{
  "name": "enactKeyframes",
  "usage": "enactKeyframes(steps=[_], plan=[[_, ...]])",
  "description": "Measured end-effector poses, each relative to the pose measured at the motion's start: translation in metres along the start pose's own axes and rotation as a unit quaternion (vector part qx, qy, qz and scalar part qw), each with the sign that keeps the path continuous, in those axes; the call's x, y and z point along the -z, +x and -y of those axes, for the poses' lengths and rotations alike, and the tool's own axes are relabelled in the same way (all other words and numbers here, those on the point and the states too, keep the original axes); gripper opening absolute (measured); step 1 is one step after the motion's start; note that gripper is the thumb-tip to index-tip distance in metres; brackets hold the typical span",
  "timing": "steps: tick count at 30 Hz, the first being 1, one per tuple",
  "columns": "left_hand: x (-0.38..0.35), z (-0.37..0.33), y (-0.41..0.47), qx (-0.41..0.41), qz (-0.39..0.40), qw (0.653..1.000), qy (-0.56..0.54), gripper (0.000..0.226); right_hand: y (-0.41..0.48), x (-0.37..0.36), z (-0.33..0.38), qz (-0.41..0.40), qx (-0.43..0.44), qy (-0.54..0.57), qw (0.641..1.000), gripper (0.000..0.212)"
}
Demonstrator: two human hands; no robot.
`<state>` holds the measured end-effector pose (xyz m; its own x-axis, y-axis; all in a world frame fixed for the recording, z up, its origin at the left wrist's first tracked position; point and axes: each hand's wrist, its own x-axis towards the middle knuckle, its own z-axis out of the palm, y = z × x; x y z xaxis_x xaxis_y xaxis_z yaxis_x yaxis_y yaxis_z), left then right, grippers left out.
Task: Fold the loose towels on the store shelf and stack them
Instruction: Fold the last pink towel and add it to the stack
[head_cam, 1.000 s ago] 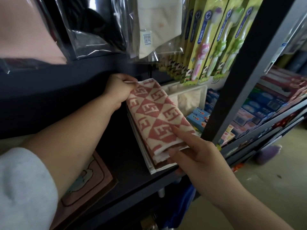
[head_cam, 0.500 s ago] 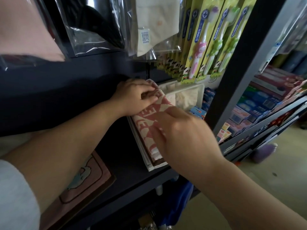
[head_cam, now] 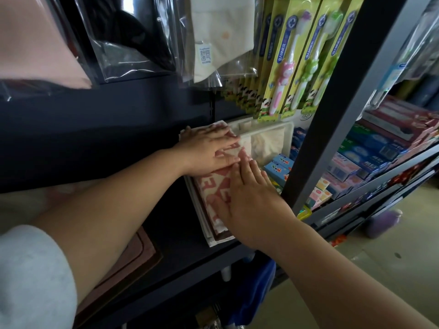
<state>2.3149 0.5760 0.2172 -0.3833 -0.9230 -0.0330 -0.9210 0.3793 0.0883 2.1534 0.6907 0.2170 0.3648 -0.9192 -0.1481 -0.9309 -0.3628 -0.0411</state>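
Observation:
A folded red-and-cream patterned towel [head_cam: 215,186] lies on top of a small stack of folded towels [head_cam: 209,236] on the dark shelf [head_cam: 180,252]. My left hand [head_cam: 209,150] presses flat on the towel's far end, fingers straight. Palm down, my right hand [head_cam: 251,200] lies flat over the near half and covers most of it. Only the towel's left side and a strip between the hands show.
A pinkish towel [head_cam: 123,264] lies on the shelf at lower left under my left arm. A white bin [head_cam: 289,136] and small boxes stand right of the stack. Packaged toothbrushes [head_cam: 297,55] and bagged goods hang above. A dark upright post [head_cam: 332,96] borders the right.
The towel went from being held up by both hands to lying on the stack. Both hands have flattened out on top of it.

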Motion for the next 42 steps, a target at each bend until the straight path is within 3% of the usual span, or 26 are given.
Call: enactKeyframes(steps=[4,8,11,14,16,21,24,27,31,35,39,42], plan=[[0.000,0.005,-0.007,0.010,-0.040,0.998,-0.052,0.056,0.001,0.009,0.001,-0.002,0.006,-0.007,1.000,0.085],[-0.002,0.031,-0.042,0.085,-0.163,0.976,-0.119,0.053,-0.003,0.023,0.027,-0.163,0.081,0.014,0.983,0.081],[-0.010,0.059,-0.095,0.167,-0.185,0.962,-0.107,0.064,-0.002,0.022,0.066,-0.212,0.172,0.059,0.960,0.069],[-0.028,0.083,-0.161,0.240,-0.192,0.947,-0.092,0.047,0.007,0.007,0.105,-0.156,0.235,0.085,0.956,0.060],[-0.040,0.093,-0.205,0.285,-0.189,0.938,-0.059,0.049,0.019,-0.010,0.124,-0.092,0.266,0.088,0.955,0.060],[-0.071,0.111,-0.294,0.359,-0.090,0.928,-0.035,0.051,0.043,-0.055,0.157,0.114,0.329,0.111,0.931,0.064],[-0.081,0.117,-0.325,0.397,-0.012,0.913,-0.096,0.072,0.048,-0.066,0.166,0.125,0.326,0.076,0.934,0.059],[-0.080,0.115,-0.335,0.386,-0.038,0.920,-0.049,0.077,0.048,-0.061,0.174,0.075,0.293,0.055,0.951,0.066],[-0.077,0.121,-0.328,0.351,-0.111,0.929,0.030,0.050,0.048,-0.056,0.184,0.001,0.244,-0.046,0.969,0.066],[-0.076,0.124,-0.316,0.311,-0.159,0.934,0.076,0.030,0.045,-0.053,0.192,-0.021,0.203,-0.122,0.971,0.071],[-0.070,0.118,-0.309,0.304,-0.166,0.938,0.002,0.031,0.035,-0.052,0.200,-0.029,0.174,-0.103,0.979,0.077],[-0.057,0.117,-0.307,0.348,-0.146,0.922,-0.089,0.034,0.028,-0.061,0.201,0.042,0.181,-0.037,0.982,0.100]])
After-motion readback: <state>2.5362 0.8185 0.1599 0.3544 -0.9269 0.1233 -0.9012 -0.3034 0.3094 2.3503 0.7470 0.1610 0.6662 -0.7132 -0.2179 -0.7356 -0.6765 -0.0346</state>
